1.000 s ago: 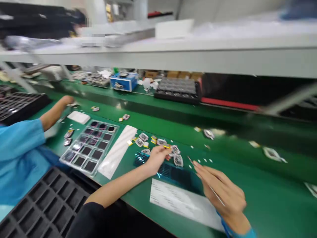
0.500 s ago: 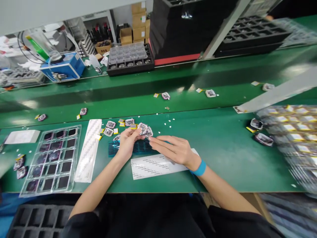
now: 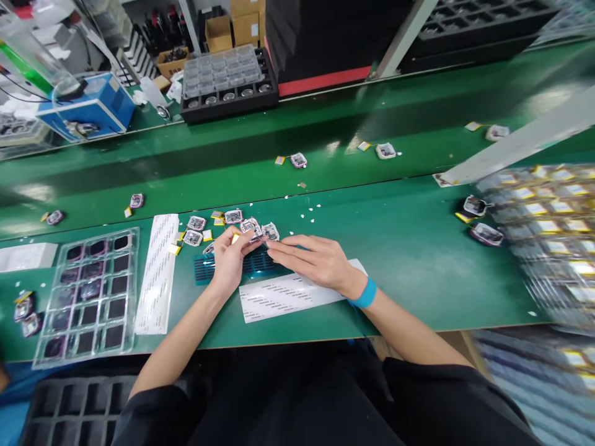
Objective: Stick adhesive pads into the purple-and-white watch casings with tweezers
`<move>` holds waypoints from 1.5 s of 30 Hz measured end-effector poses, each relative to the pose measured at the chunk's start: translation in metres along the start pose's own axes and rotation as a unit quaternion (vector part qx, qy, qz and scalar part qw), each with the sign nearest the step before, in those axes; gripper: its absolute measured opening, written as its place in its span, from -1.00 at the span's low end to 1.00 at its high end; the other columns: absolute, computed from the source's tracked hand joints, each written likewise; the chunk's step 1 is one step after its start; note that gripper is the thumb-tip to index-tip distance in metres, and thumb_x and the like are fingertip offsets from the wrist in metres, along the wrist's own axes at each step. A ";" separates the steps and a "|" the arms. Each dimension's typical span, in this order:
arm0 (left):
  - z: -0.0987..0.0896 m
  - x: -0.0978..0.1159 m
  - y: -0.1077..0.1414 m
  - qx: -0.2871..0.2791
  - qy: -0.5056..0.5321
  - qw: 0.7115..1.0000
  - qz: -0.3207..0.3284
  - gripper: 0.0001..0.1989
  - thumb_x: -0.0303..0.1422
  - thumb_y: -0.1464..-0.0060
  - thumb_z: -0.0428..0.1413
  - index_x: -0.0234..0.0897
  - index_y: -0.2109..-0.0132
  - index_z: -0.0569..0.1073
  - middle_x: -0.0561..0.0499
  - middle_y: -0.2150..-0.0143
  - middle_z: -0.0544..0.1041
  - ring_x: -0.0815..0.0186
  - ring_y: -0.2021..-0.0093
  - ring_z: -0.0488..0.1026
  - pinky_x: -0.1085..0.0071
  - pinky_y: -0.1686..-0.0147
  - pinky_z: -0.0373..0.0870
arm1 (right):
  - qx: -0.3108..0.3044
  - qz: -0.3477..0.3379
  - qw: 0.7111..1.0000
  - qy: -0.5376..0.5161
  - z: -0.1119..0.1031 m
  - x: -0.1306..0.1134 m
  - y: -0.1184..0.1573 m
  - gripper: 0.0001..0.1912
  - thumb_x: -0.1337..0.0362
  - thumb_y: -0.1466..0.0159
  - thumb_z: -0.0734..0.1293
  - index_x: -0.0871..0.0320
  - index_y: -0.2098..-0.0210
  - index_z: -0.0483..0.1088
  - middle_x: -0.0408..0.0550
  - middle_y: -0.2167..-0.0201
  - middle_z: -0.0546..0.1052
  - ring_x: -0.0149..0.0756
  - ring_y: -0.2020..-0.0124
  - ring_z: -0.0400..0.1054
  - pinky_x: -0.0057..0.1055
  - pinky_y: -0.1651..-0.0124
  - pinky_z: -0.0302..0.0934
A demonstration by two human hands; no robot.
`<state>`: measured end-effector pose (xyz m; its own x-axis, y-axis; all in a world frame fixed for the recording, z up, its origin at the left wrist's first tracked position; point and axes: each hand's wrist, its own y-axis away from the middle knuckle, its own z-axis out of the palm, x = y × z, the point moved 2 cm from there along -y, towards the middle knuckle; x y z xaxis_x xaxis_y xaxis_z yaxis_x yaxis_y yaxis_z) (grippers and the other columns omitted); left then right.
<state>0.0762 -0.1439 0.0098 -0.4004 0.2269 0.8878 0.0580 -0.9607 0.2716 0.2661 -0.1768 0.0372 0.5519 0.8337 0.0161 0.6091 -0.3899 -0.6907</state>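
My left hand grips a small square electronic unit between thumb and fingers. My right hand, with a blue band on the wrist, has its fingertips pinched at the unit's right side; whatever they hold is too small to make out. Another square unit shows just beyond those fingertips. Beneath both hands lies a dark teal slotted strip. A white printed sheet is in front of it. Several units with yellow-edged batteries sit left of my left hand.
A clear compartment tray and a second printed sheet lie at the left. More units rest on the green strip behind. At the right are stacked clear trays and a slanted metal post.
The view has shifted, so the bench items appear further left and mostly higher. Both hands keep nearly the same pose around the unit, with its parts slightly turned.
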 end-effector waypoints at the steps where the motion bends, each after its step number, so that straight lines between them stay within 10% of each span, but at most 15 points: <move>1: 0.000 0.000 0.000 0.000 -0.004 1.000 0.001 -0.64 -0.32 0.14 0.41 -0.27 0.50 0.34 0.13 0.44 0.54 0.36 0.38 0.60 0.34 0.20 0.64 | 0.002 -0.002 1.000 -0.004 0.000 0.000 0.000 -0.79 0.43 -0.43 0.33 0.21 -0.01 0.54 -0.11 -0.03 0.66 -0.31 0.07 0.56 -0.36 0.20 0.52; 19: 0.005 -0.007 0.007 0.024 -0.079 0.996 0.033 -0.56 -0.11 0.16 0.48 -0.23 0.36 0.42 0.14 0.54 0.52 0.31 0.53 0.59 0.38 0.44 0.63 | 0.054 0.091 0.986 -0.133 0.008 0.002 0.003 -0.62 0.47 -0.39 0.34 0.14 -0.18 0.43 -0.07 0.06 0.68 -0.32 0.15 0.55 -0.37 0.20 0.55; 32: -0.004 -0.002 -0.005 0.029 -0.164 0.983 0.073 -0.53 -0.13 0.15 0.42 -0.24 0.19 0.41 0.01 0.33 0.64 0.27 0.37 0.67 0.37 0.29 0.60 | 0.095 0.066 0.993 -0.038 -0.004 0.011 0.000 -0.73 0.49 -0.37 0.36 0.18 -0.05 0.48 -0.12 0.11 0.70 -0.32 0.22 0.53 -0.38 0.24 0.51; 38: -0.011 0.049 -0.075 0.055 -0.355 0.924 0.133 -0.65 -0.28 0.10 0.36 -0.25 0.16 0.48 0.11 0.51 0.51 0.28 0.47 0.53 0.37 0.36 0.47 | 0.076 0.045 0.996 0.008 -0.006 0.014 -0.001 -0.78 0.43 -0.43 0.31 0.14 0.01 0.54 -0.12 0.05 0.69 -0.33 0.21 0.53 -0.38 0.21 0.51; 45: 0.024 0.064 -0.144 0.012 -0.560 0.811 0.168 -0.86 -0.36 -0.07 0.33 -0.31 0.26 0.56 -0.24 0.03 0.61 -0.09 -0.19 0.43 -0.01 -0.19 0.36 | 0.082 0.013 0.996 0.039 -0.006 0.013 -0.001 -0.79 0.44 -0.41 0.32 0.21 0.01 0.54 -0.02 0.02 0.67 -0.30 0.16 0.53 -0.36 0.21 0.49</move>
<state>0.0638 0.0124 0.0366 0.7229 -0.0319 0.6902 0.0142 -0.9980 -0.0610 0.2761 -0.1682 0.0426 0.6128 0.7888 0.0475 0.4954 -0.3366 -0.8008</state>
